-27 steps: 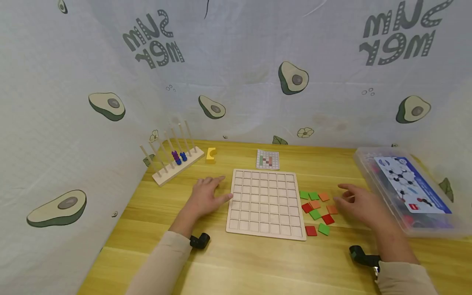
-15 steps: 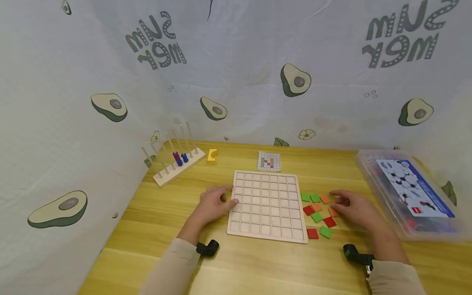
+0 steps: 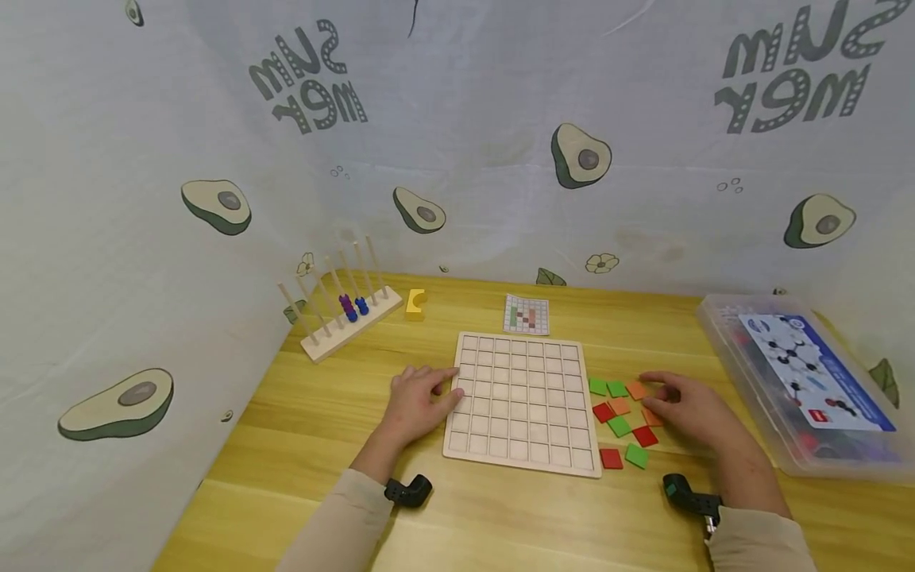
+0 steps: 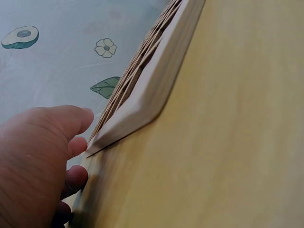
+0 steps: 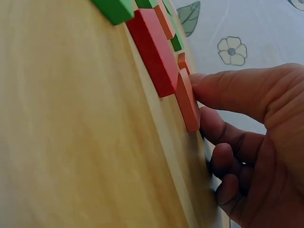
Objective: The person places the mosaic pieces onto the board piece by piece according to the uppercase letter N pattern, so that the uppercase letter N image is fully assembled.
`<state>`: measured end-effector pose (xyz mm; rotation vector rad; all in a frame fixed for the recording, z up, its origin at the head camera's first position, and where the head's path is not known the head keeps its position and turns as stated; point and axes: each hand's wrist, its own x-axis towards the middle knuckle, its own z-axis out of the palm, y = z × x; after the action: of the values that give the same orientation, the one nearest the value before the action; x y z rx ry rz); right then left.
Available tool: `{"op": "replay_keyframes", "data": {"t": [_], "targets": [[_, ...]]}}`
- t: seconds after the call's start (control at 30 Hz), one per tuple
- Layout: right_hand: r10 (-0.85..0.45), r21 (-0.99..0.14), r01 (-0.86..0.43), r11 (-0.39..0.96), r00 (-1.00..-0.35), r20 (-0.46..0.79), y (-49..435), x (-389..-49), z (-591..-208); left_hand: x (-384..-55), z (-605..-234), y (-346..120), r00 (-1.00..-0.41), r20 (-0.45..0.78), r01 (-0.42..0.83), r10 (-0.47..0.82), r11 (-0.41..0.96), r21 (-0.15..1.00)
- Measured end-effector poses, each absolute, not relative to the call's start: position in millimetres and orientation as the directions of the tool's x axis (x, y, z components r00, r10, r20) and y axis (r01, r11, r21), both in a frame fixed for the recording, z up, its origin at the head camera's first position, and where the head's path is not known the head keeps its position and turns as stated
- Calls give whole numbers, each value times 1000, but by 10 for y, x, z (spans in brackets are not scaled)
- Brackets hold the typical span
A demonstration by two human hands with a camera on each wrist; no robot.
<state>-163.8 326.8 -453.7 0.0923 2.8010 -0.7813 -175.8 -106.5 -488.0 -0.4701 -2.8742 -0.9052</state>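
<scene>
A pale wooden grid board (image 3: 523, 401) lies flat on the table. My left hand (image 3: 416, 405) rests at its left edge, thumb and forefinger touching the rim; in the left wrist view the thumb lies along the board's corner (image 4: 142, 102). To the right of the board are several square tiles: green (image 3: 619, 427), red (image 3: 646, 436) and orange (image 3: 619, 406). My right hand (image 3: 689, 409) is over the right side of this group. Its thumb touches the outermost orange tile (image 5: 188, 102), and the other fingers are loosely bent beside it.
Behind the board lies a pattern card (image 3: 526, 314) with a coloured grid. A peg rack (image 3: 350, 326) with blue and purple beads stands back left, beside a yellow block (image 3: 415, 305). A clear plastic box (image 3: 808, 389) sits at the right. A printed cloth hangs behind.
My left hand has moved right to touch the board's edge. My right hand has moved left onto the tiles, its thumb reaching the outer orange one. The whole view has shifted slightly.
</scene>
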Motion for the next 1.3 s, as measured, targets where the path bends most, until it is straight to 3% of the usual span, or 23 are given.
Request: {"op": "replay_keyframes", "data": {"t": [0.53, 1.3], "targets": [[-20, -499, 98, 861, -974, -226, 3211, -1622, -4512, -1774, -4897, -1056, -956, 166, 295, 243, 799, 525], [48, -500, 165, 850, -970, -238, 3209, -1616, -4533, -1755, -4888, -1044, -958, 168, 286, 232, 802, 525]]}}
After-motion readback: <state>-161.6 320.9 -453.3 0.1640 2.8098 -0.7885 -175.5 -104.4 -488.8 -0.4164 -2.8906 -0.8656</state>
